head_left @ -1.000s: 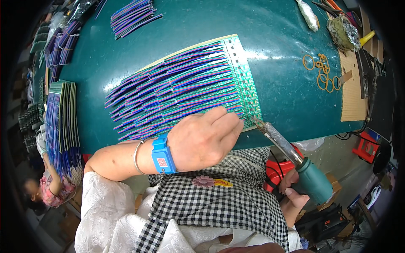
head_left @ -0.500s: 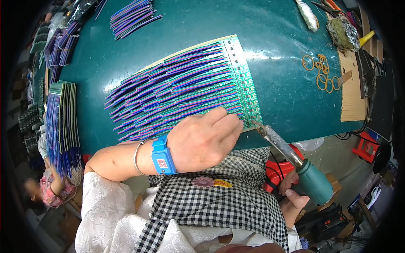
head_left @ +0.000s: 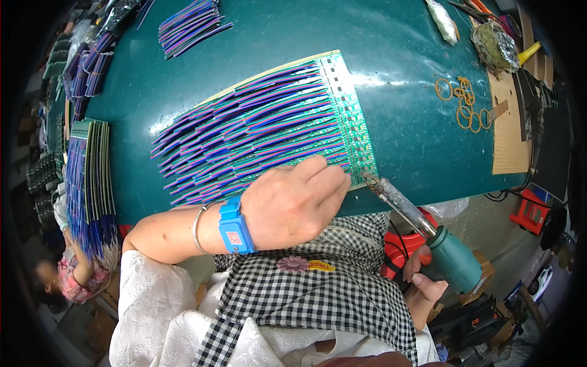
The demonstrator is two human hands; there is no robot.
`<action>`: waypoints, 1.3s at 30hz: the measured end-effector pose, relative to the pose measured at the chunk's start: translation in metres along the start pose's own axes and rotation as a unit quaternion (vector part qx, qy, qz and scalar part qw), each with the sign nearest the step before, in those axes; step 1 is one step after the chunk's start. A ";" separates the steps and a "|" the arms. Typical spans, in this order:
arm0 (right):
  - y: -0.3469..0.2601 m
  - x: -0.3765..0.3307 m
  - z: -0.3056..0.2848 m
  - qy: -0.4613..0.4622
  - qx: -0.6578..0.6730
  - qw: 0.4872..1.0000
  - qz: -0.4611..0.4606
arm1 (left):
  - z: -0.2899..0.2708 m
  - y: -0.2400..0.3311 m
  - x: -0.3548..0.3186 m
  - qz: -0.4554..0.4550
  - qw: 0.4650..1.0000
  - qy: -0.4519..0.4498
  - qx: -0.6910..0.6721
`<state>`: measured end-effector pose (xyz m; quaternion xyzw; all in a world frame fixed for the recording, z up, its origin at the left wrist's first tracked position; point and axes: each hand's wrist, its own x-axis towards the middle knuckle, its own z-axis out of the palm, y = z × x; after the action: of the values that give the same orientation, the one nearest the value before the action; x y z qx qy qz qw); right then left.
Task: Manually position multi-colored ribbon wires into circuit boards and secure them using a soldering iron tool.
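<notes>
Green tabletop [head_left: 403, 116]: beneath one wire-covered circuit panel [head_left: 347, 107], one main loose wire bundle [head_left: 191, 29], at least six rubber bands [head_left: 469, 96].
Left hand [head_left: 296, 202]: resting across the panel's lower edge, fingers bunched together; fingertips hidden, impossible to tell any pinch.
Right hand [head_left: 426, 289]: wrapped around one soldering iron [head_left: 446, 248], tip at the panel's lower right corner.
Blue wristband [head_left: 236, 232]: marked with one square code.

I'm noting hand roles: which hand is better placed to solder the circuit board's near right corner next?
Probably the right hand: it holds the soldering iron, whose tip is near that corner of the circuit board. The left hand is over the multicoloured wires.
</notes>
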<state>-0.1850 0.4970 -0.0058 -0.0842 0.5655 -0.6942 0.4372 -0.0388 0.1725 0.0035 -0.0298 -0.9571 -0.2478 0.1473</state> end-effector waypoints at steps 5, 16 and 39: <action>0.003 -0.001 0.002 0.011 -0.019 1.000 -0.002 | 0.001 0.000 -0.001 0.001 1.000 -0.002 0.004; 0.004 0.003 0.000 -0.011 0.010 1.000 -0.002 | 0.005 0.001 -0.001 0.014 1.000 0.019 0.018; -0.003 0.002 0.004 0.023 0.019 0.999 0.022 | 0.002 0.002 -0.002 0.022 0.999 0.003 0.049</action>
<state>-0.1857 0.4926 -0.0025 -0.0478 0.5636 -0.6969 0.4410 -0.0373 0.1752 0.0021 -0.0427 -0.9667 -0.1977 0.1571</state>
